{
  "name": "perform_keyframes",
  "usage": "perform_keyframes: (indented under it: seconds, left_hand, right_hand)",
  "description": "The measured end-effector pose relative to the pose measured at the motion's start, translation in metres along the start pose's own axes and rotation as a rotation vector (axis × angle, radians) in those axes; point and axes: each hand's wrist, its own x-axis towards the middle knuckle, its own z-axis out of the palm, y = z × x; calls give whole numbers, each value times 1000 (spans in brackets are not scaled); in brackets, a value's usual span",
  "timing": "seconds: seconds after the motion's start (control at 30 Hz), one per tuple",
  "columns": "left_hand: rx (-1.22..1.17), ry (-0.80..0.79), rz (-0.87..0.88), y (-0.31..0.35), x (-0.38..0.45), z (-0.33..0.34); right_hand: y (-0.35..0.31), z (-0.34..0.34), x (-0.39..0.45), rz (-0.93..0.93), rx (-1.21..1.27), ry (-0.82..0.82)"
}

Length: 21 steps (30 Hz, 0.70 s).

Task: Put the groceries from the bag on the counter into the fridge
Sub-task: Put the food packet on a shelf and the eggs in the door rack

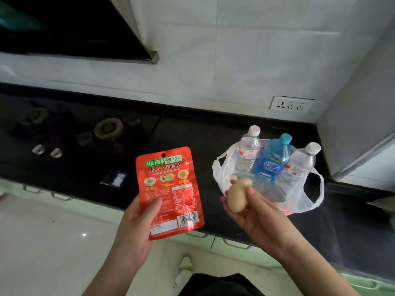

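My left hand grips a red foil snack packet by its lower left corner, held upright in front of the counter. My right hand holds a beige egg between thumb and fingers, just in front of the white plastic bag on the black counter. Another egg peeks out right behind the held one. Inside the bag stand two clear water bottles with white caps and a blue bottle between them.
A gas hob with two burners fills the counter's left part, under a dark range hood. A small dark packet lies near the counter's front edge. A wall socket sits behind the bag. A grey appliance side rises at the right.
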Motion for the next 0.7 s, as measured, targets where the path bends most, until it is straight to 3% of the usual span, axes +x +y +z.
perform_keyframes:
  seconds: [0.23, 0.7]
  left_hand:
    - [-55, 266, 32, -9, -66, -21]
    - [-375, 723, 172, -35, -197, -157]
  right_hand:
    - [21, 21, 0, 170, -163, -241]
    - [160, 132, -36, 506, -435, -431]
